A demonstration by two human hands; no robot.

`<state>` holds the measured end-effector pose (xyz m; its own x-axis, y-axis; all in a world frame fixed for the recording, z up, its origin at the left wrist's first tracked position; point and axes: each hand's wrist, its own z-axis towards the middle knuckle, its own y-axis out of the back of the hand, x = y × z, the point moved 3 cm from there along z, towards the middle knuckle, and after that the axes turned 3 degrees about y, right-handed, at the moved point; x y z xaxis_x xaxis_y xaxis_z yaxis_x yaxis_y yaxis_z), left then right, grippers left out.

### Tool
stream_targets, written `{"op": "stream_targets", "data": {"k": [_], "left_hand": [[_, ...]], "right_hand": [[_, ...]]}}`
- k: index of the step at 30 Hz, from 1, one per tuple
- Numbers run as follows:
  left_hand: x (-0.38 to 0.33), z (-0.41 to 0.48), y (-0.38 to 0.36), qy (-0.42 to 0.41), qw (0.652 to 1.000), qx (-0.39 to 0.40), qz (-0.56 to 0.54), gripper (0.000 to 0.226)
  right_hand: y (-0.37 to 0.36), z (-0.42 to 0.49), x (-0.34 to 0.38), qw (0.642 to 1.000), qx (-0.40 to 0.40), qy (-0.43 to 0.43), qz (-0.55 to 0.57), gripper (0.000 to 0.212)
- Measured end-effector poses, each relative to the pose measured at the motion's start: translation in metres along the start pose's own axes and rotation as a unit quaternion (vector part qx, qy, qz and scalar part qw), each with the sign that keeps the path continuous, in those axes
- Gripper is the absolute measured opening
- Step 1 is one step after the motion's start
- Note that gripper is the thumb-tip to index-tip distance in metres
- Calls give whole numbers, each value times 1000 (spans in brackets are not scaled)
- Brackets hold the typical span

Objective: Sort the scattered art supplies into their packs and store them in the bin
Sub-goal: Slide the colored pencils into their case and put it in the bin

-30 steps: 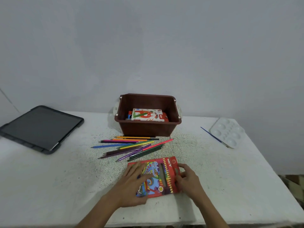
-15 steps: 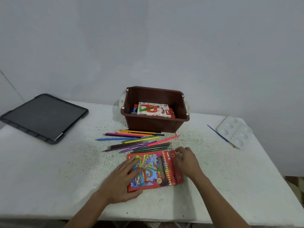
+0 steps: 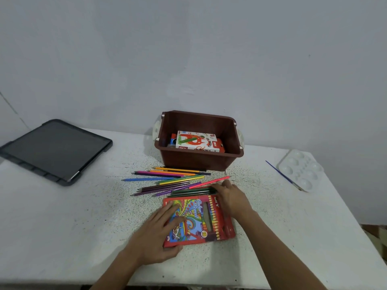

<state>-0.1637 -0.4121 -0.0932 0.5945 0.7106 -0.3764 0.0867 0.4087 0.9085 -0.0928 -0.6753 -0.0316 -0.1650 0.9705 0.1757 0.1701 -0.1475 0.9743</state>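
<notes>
Seen from the head, the right hand (image 3: 230, 197) had left the pack's (image 3: 201, 218) right edge for the green pencils (image 3: 192, 191) just beyond it, grip unclear; one pack, one bin (image 3: 199, 162), some fifteen loose pencils (image 3: 171, 181); the left hand (image 3: 159, 233) lay flat on the pack, hands apart.

Dim, even light; soft shadows; edges perhaps slightly warped.
</notes>
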Motion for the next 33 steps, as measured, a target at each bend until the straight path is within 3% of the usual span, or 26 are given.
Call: {"op": "stream_targets", "data": {"k": [19, 29, 33], "left_hand": [[3, -1, 0, 14, 1000, 12, -2, 70], [3, 0, 0, 6, 1000, 1, 2, 70], [2, 0, 1, 4, 1000, -2, 1, 70]], "right_hand": [[0, 7, 11, 998, -36, 41, -35, 33], [-2, -11, -1, 977, -37, 143, -156, 52], [-1, -29, -20, 976, -72, 150, -138, 53]]}}
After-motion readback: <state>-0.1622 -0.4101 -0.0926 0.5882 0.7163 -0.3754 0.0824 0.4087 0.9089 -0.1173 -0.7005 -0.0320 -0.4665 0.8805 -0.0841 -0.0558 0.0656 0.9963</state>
